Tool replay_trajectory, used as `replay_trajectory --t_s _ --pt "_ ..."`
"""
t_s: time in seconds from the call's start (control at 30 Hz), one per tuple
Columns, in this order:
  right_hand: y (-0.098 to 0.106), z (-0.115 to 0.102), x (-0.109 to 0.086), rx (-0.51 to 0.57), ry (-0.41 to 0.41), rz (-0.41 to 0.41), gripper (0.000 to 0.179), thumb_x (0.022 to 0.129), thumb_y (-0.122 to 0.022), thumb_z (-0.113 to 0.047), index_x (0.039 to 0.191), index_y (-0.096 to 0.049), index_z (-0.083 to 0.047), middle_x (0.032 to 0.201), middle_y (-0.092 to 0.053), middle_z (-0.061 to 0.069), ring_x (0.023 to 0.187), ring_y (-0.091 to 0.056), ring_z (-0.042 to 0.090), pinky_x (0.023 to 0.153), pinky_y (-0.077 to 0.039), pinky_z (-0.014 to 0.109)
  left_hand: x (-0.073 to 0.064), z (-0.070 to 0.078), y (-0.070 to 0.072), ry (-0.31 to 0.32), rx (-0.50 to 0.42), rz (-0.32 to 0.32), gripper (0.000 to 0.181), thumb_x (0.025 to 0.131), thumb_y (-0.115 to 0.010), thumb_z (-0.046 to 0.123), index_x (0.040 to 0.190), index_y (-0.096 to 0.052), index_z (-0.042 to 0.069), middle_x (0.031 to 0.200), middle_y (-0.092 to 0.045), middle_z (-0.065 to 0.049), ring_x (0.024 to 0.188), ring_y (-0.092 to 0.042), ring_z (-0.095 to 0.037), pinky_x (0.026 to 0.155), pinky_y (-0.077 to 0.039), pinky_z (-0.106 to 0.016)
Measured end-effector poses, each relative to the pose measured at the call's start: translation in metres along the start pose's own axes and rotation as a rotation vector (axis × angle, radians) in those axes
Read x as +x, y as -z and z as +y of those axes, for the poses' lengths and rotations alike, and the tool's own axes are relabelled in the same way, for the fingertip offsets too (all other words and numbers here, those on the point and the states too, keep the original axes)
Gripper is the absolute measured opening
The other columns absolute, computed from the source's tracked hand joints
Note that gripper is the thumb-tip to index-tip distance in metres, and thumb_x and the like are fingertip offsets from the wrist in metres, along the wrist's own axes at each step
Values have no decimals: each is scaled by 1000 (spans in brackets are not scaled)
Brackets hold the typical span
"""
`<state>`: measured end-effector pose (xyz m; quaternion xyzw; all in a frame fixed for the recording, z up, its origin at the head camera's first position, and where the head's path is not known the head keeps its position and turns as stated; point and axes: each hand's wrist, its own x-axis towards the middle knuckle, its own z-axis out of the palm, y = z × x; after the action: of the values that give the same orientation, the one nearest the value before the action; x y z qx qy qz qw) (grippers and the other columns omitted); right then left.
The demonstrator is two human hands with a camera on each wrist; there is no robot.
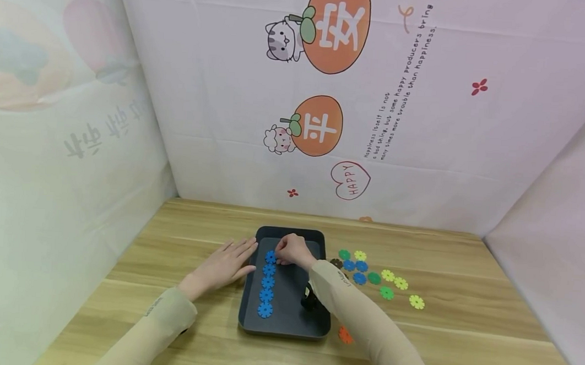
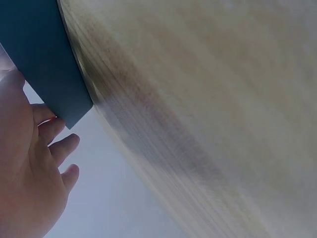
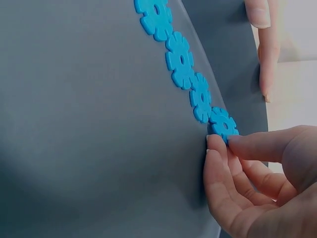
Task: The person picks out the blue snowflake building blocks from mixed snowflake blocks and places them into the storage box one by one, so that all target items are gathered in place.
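Note:
A dark grey tray (image 1: 292, 315) lies on the wooden table. Inside it, along the left side, several blue notched plastic discs (image 1: 267, 282) form a straight column. At the far end of that column my right hand (image 1: 294, 250) pinches a blue disc (image 3: 224, 124) between thumb and fingertips; the right wrist view has it tilted, close against the neighbouring disc (image 3: 200, 98). My left hand (image 1: 222, 264) rests with straight fingers against the tray's left rim, and in the left wrist view its fingertips touch the tray's outer wall (image 2: 44, 54).
Right of the tray lie loose discs: yellow (image 1: 401, 283), green (image 1: 387, 293), blue (image 1: 360, 278) and brown (image 1: 337, 263). An orange disc (image 1: 346, 334) sits near the tray's lower right corner, partly under the right forearm. Printed white cloth (image 1: 234, 163) hangs behind the table.

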<state>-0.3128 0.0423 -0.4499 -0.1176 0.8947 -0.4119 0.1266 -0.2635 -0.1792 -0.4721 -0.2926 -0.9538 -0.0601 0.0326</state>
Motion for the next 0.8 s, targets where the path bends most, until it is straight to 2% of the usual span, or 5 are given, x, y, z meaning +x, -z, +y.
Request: replay_trajectory --t_s 0.23,0.43,0.63,0.8 --pt "-1 2 0 -1 -6 5 11 91 -68 -5 94 -75 3 84 -74 15 73 -74 24 68 -63 30 0 1 0 3 1 1 64 105 -43 45 155 -34 7 162 -33 -13 148 -35 -33 123 -25 -55" --pt "2 3 -2 16 -16 6 11 91 -68 -4 95 -74 3 85 -75 17 76 -74 28 70 -63 33 0 1 -1 -1 5 3 64 105 -43 46 155 -35 7 162 -33 -12 148 -35 -33 123 -25 -55" --pt "15 3 -8 20 -6 -1 9 90 -70 -7 94 -72 1 88 -74 18 79 -74 30 72 -63 34 0 2 -1 -4 -1 7 64 105 -42 46 154 -35 6 162 -33 -13 148 -35 -34 123 -25 -55" --pt "31 2 -18 21 48 -15 10 91 -70 -9 96 -70 -1 89 -73 15 82 -73 30 73 -63 35 0 1 -1 5 -7 5 65 105 -42 47 155 -33 7 163 -31 -12 149 -34 -33 124 -24 -55"
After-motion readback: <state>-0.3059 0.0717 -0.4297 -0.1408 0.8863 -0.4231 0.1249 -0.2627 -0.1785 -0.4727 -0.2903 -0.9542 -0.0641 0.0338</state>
